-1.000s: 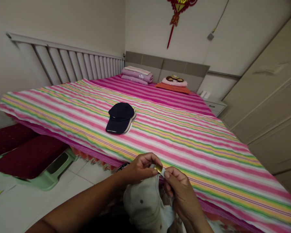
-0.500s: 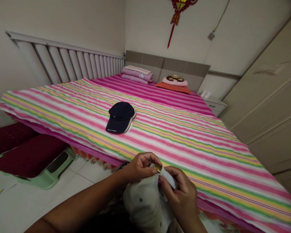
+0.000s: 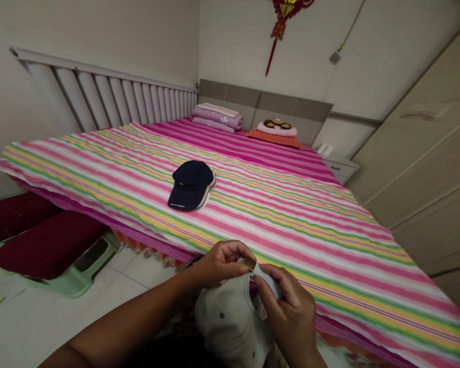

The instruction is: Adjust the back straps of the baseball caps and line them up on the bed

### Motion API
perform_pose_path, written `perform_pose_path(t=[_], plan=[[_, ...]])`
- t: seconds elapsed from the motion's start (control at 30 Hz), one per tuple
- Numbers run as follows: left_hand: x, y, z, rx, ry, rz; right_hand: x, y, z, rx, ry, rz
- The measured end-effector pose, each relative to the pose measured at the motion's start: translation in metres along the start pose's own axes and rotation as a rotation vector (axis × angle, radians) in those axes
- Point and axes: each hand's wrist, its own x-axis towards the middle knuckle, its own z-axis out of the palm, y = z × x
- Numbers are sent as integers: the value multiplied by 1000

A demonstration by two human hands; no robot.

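Observation:
Low in front of me, a pale grey-beige cap (image 3: 226,319) is held in both hands, its back strap opening facing up and right. A gold-coloured metal buckle (image 3: 249,263) sits at the strap. My left hand (image 3: 228,263) is closed, thumb and fingers pinching the buckle's left side. My right hand (image 3: 287,301) is closed on the light strap end (image 3: 266,281) just right of the buckle. Part of the strap is hidden by the fingers. Beyond my hands, a dark navy cap (image 3: 193,179) rests on the bed, stacked over lighter caps whose edges show at its right.
The bed (image 3: 276,225) has a striped cover. Folded bedding (image 3: 218,118) and a pink pillow (image 3: 276,130) lie near the headboard (image 3: 276,105). Green stools with dark red tops (image 3: 53,245) stand at left. A nightstand (image 3: 339,167) and wardrobe (image 3: 417,153) are at right.
My right hand has shifted slightly to the right and down at the strap. My left hand and the buckle stay almost in place. The stacked caps on the bed have not moved.

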Motion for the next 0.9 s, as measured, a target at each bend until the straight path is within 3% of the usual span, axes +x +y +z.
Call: perform_pose_path(t=[0.37,0.47,0.57,0.63,0.77,0.9], plan=[[-2,-1,-6,33,-74,28,0,-1,0,72,-35,143],[-3,0,-8,90,-85,68,1,-4,0,232,-81,359],[-3,-1,-7,154,-92,107,3,-5,0,543,-191,629],[-3,-2,-6,153,-104,120,3,-3,0,696,-238,717],[-3,-4,-3,112,-115,160,0,4,4,803,-304,756],[-3,-5,1,104,-101,165,-4,9,9,862,-266,762]])
